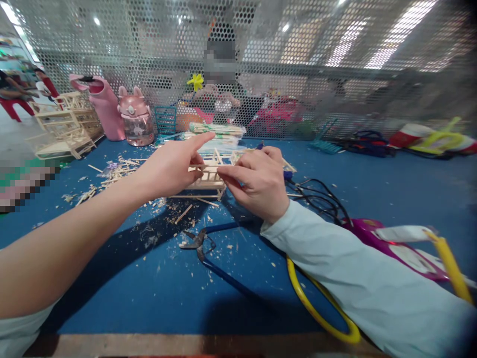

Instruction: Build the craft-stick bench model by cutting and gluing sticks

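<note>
A thin wooden stick (pixel 209 166) runs level between my two hands. My left hand (pixel 173 166) pinches one end between thumb and bent fingers, with its index finger stretched out above. At the other end, the thumb and fingers of my right hand (pixel 261 179) are closed on the stick. Right behind and below it stands a small model frame of wooden sticks (pixel 204 188), partly covered by both hands. Nearer to me lie open blue-handled cutting pliers (pixel 200 243). Loose stick pieces (pixel 184 214) and chips are scattered around the model.
At the back left stand a pink bottle (pixel 108 112), a bear-shaped cup (pixel 137 122) and a larger stick model (pixel 69 124). Stick bundles (pixel 223 129) lie before the perforated metal screen (pixel 290 44). Black cables (pixel 316 194), a purple power strip (pixel 372 228) and a yellow hose (pixel 298 288) lie right.
</note>
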`<action>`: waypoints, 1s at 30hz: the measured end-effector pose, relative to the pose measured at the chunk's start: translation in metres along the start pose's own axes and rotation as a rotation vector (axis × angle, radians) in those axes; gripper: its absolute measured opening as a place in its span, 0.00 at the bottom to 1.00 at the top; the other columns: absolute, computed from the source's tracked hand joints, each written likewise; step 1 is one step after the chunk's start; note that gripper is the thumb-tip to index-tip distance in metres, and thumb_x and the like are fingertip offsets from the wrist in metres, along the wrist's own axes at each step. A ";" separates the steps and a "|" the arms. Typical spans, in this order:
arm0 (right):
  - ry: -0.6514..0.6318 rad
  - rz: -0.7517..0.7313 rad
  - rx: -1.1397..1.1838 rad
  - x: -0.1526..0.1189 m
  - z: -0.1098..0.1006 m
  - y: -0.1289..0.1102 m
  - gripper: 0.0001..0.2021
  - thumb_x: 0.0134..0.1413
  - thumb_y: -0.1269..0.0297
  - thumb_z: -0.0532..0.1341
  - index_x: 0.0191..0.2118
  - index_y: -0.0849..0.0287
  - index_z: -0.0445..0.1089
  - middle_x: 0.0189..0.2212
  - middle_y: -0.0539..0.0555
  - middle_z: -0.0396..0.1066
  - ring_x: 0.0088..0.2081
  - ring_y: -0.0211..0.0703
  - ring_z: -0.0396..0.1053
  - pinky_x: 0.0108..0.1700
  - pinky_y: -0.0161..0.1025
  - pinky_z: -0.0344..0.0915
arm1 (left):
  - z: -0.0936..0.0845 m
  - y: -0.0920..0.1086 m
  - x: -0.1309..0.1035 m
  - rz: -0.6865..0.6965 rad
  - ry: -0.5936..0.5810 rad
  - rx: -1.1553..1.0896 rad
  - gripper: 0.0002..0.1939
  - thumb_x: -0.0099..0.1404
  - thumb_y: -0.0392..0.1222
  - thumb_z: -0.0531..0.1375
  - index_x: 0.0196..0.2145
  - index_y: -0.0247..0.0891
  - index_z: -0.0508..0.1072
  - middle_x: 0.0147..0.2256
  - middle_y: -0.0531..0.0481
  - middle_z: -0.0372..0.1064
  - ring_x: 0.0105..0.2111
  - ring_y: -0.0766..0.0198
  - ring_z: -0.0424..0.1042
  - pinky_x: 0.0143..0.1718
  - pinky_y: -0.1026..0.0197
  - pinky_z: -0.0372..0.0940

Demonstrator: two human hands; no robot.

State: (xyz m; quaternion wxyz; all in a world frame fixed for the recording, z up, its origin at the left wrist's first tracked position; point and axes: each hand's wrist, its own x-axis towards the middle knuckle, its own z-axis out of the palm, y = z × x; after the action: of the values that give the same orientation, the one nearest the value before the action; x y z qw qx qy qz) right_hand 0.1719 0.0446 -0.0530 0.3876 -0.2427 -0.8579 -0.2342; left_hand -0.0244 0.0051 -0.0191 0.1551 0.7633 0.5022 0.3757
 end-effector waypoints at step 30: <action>-0.159 0.260 0.515 0.007 0.005 0.010 0.06 0.47 0.70 0.59 0.33 0.58 0.72 0.34 0.54 0.73 0.40 0.46 0.68 0.45 0.45 0.61 | 0.000 0.015 0.000 0.026 -0.107 0.435 0.36 0.57 0.35 0.56 0.63 0.37 0.51 0.38 0.46 0.75 0.39 0.60 0.73 0.39 0.61 0.63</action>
State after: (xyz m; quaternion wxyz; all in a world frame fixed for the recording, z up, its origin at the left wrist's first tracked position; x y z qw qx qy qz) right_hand 0.1710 0.0573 -0.0480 0.3947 -0.2619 -0.8785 0.0627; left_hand -0.0149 -0.0016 -0.0101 0.0080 0.8040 0.5525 0.2196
